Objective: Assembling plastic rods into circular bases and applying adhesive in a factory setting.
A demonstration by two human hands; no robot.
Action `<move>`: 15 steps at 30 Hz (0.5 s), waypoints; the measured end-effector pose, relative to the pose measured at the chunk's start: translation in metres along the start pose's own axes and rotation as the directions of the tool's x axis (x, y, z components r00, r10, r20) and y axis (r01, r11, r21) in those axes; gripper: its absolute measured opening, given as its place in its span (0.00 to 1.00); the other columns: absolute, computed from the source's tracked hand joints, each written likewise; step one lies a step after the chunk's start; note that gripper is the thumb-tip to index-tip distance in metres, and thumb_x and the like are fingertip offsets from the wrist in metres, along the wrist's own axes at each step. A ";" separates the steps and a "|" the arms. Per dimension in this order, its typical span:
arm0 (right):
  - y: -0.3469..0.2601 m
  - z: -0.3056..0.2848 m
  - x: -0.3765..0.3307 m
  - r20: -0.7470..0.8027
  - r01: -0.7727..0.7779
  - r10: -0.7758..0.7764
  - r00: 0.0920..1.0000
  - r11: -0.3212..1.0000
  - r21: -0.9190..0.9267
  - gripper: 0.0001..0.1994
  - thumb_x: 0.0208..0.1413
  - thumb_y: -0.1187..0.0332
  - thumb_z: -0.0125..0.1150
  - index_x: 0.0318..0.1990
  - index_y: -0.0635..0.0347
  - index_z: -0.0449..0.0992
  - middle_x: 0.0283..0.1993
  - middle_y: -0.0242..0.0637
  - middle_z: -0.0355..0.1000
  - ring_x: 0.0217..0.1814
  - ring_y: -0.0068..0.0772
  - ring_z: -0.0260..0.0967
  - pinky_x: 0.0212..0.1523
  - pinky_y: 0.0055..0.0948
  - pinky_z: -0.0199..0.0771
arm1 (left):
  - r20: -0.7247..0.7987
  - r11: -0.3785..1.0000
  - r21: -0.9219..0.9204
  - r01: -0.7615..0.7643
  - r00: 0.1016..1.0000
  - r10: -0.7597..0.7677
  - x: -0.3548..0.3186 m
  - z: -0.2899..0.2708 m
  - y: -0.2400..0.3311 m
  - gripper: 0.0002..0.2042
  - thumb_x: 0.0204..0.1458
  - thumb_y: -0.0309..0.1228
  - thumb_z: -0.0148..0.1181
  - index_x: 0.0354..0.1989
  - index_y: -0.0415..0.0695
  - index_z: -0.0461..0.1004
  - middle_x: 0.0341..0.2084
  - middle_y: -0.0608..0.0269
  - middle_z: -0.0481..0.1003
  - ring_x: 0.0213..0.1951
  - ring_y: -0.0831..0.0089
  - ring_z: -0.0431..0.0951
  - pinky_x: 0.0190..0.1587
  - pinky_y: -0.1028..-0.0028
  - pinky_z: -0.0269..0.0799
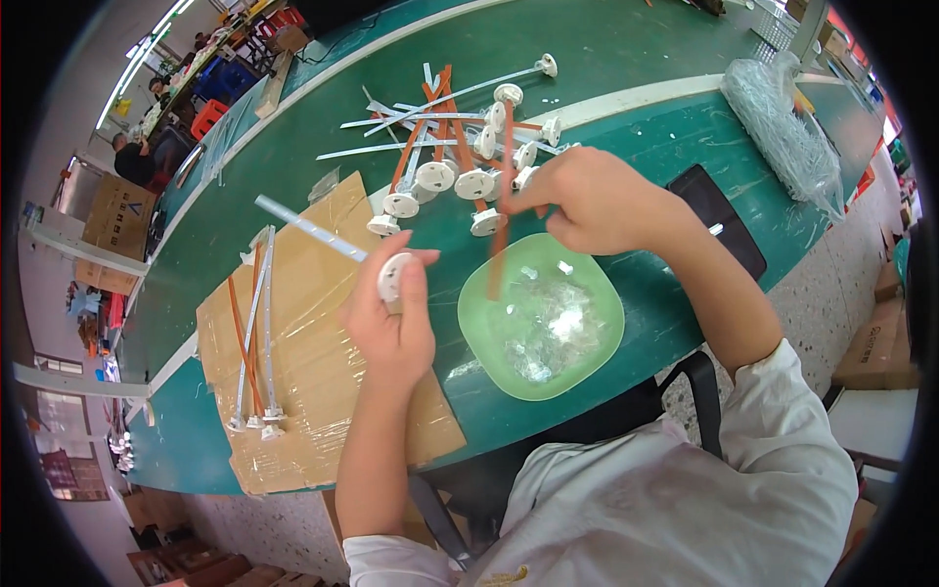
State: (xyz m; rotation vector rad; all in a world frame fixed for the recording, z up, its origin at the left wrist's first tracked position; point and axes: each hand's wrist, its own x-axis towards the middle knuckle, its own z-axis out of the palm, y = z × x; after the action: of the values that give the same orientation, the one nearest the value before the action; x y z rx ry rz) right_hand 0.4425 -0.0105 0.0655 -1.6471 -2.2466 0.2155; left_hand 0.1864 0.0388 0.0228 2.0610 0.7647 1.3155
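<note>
while small clear bits blur in the green bowl (587,364), left hand (391,318) grips a white disc-ended rod (323,233); right hand (587,201) pinches an orange strip (501,220).

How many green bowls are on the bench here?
1. The green bowl sits on the green bench, in front of the person, between the left hand and the right hand. None seems hidden.

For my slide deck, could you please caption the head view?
Left hand holds a white rod; right hand holds an orange strip over a green bowl.
</note>
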 end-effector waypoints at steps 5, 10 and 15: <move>-0.005 0.023 0.004 -0.186 0.072 -0.053 0.981 0.993 0.095 0.09 0.45 0.76 0.56 0.35 0.60 0.78 0.32 0.41 0.74 0.35 0.45 0.74 0.36 0.44 0.73 | -0.189 0.987 0.030 -0.156 0.969 0.159 0.002 -0.003 0.000 0.12 0.62 0.27 0.52 0.49 0.32 0.71 0.36 0.50 0.80 0.37 0.70 0.78 0.43 0.73 0.72; -0.005 0.018 -0.009 -0.015 0.293 -0.294 0.956 0.942 0.166 0.07 0.46 0.74 0.60 0.35 0.61 0.78 0.35 0.40 0.73 0.39 0.45 0.73 0.40 0.41 0.74 | -0.087 0.958 0.137 -0.253 0.960 0.267 0.003 0.001 0.002 0.11 0.60 0.25 0.52 0.48 0.33 0.72 0.34 0.47 0.80 0.34 0.67 0.78 0.40 0.71 0.72; -0.019 0.002 -0.010 -0.275 0.347 -0.313 0.909 0.935 0.080 0.07 0.45 0.72 0.63 0.33 0.60 0.78 0.34 0.40 0.74 0.38 0.46 0.74 0.40 0.42 0.75 | 0.072 0.956 0.159 -0.246 0.969 0.237 0.003 0.001 0.001 0.13 0.51 0.20 0.60 0.46 0.34 0.73 0.31 0.51 0.80 0.33 0.62 0.78 0.35 0.71 0.73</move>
State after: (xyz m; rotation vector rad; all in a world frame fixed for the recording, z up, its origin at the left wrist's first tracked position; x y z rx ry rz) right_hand 0.4279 -0.0254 0.0680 -1.1317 -2.2142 0.0520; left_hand 0.1884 0.0397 0.0248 2.3757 0.6336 1.3593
